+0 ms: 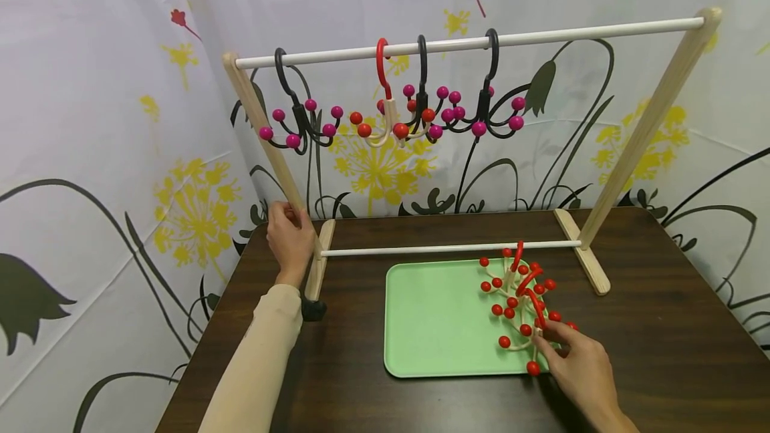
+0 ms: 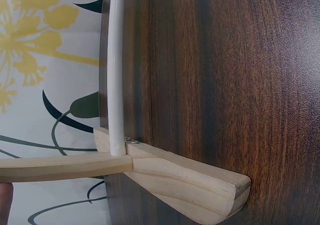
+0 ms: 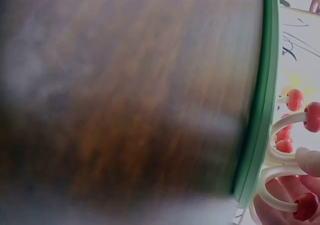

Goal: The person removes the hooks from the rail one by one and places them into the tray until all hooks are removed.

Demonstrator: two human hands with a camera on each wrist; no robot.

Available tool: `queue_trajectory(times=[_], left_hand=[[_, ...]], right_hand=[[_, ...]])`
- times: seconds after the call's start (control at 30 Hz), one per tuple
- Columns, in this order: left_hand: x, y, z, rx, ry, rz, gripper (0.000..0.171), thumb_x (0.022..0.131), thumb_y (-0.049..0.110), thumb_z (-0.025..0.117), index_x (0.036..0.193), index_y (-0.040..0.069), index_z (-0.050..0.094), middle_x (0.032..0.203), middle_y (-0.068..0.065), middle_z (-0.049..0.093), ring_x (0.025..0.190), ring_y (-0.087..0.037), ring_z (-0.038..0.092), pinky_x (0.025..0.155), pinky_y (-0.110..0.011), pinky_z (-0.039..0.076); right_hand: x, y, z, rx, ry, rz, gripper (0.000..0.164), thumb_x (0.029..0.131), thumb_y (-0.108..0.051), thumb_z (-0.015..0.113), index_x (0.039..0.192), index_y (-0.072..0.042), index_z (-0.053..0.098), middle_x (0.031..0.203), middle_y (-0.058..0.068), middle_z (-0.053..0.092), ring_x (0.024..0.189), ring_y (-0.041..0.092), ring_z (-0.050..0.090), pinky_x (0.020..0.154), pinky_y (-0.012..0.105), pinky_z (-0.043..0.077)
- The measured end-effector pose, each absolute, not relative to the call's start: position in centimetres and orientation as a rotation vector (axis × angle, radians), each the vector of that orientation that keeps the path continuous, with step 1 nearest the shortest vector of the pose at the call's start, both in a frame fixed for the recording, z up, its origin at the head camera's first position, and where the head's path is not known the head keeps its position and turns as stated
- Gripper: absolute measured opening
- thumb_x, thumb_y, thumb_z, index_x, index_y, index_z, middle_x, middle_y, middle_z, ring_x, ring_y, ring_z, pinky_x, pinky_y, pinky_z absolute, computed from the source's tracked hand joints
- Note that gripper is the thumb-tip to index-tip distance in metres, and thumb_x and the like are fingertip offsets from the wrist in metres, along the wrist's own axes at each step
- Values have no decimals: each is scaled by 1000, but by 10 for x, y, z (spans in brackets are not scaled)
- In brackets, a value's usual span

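1. The left hand [image 1: 290, 236] is curled round the left leg of the wooden rack [image 1: 646, 127], just above its foot at the back left of the dark wooden table [image 1: 674, 353]; the fingers wrap the wood and grip it; in the left wrist view only the rack's foot [image 2: 200, 185], leg and lower white rail [image 2: 116, 70] show, with a fingertip at the frame's edge.
2. The right hand [image 1: 577, 359] rests at the near right corner of the green tray [image 1: 433, 319]; its fingertips [image 1: 544, 338] pinch a cream arm of one of the red-balled hangers [image 1: 520, 299]; the right wrist view shows a finger [image 3: 309, 161] pressed against a curved cream arm beside red balls, just past the tray's rim [image 3: 260, 115]; that view is blurred over the table.
3. The red-balled hangers lie in a tangled heap on the right part of the tray, red hooks pointing up and back towards the lower rail; how many lie there I cannot tell.
4. The tray lies flat on the table just in front of the rack's lower rail, right of centre.
5. On the top white bar [image 1: 469, 42] hang four hangers: a black one with magenta balls [image 1: 297, 122] at the left; a cream one with a red hook and red balls [image 1: 385, 115] in the middle; two more black ones [image 1: 475, 109] close beside it to the right, arms overlapping.
6. Behind the table hangs a white curtain [image 1: 90, 152] printed with yellow and black flowers.
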State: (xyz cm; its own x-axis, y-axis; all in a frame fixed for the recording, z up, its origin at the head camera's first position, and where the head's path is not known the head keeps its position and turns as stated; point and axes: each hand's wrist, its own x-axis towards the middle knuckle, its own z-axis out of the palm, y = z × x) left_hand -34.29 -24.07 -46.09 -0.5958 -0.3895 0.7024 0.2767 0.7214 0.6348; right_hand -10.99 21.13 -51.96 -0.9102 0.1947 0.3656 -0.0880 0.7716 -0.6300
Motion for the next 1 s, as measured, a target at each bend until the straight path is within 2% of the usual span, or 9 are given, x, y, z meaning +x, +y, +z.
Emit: queue_trajectory(times=[0.17, 0.27, 0.43, 0.57, 0.67, 0.77, 0.87, 1.0], left_hand=[[-342, -241, -461, 88, -2011, -921, 19, 87, 10, 66, 98, -2, 55, 92, -17, 56, 80, -35, 59, 69, -55, 43], [-342, -241, -461, 94, -2016, -914, 19, 87, 10, 66, 97, -2, 54, 91, -17, 56, 79, -35, 59, 69, -55, 43], [-343, -242, -461, 98, -2025, -901, 20, 88, 13, 66, 97, -1, 54, 90, -17, 56, 78, -35, 59, 69, -55, 44], [-344, -242, -461, 90, -2031, -893, 21, 88, 15, 66, 97, 0, 54, 90, -16, 56, 78, -35, 59, 69, -54, 45], [-344, -242, -461, 92, -2026, -892, 20, 88, 14, 67, 97, 1, 54, 89, -16, 57, 77, -35, 59, 68, -55, 44], [-344, -242, -461, 94, -2022, -896, 20, 88, 13, 67, 96, 0, 54, 89, -16, 56, 77, -35, 58, 68, -55, 44], [-344, -241, -461, 91, -2023, -904, 20, 87, 12, 66, 96, -1, 54, 88, -16, 56, 77, -35, 58, 69, -55, 43], [-344, -242, -461, 90, -2022, -905, 20, 87, 11, 66, 96, -2, 54, 88, -16, 56, 77, -35, 57, 70, -54, 43]], right_hand=[[-109, 211, -519, -91, -2588, 936, 28, 76, -15, 84, 102, -9, 75, 87, 5, 75, 67, 19, 69, 55, 31, 50], [-108, 211, -518, -106, -2612, 923, 30, 76, -18, 84, 104, -9, 75, 88, 7, 75, 67, 19, 69, 56, 35, 50], [-104, 215, -509, -144, -2642, 930, 31, 78, -22, 83, 108, -17, 75, 93, 8, 75, 66, 19, 69, 55, 40, 50], [-100, 221, -494, -107, -2600, 951, 27, 79, -15, 81, 106, -16, 75, 92, 6, 75, 69, 19, 71, 57, 31, 53], [-99, 225, -478, -23, -2535, 951, 23, 79, -7, 80, 101, -13, 75, 87, 2, 75, 71, 9, 70, 58, 18, 51], [-102, 229, -456, 81, -2436, 965, 22, 77, -1, 80, 96, -10, 75, 82, 0, 74, 69, -3, 65, 59, 10, 47], [-109, 232, -430, 206, -2309, 976, 24, 74, 4, 81, 95, -7, 75, 80, 2, 73, 68, -9, 62, 60, 10, 47], [-127, 230, -392, 348, -2185, 980, 27, 74, 6, 79, 99, -4, 75, 85, 5, 74, 75, -7, 64, 66, 9, 48]])
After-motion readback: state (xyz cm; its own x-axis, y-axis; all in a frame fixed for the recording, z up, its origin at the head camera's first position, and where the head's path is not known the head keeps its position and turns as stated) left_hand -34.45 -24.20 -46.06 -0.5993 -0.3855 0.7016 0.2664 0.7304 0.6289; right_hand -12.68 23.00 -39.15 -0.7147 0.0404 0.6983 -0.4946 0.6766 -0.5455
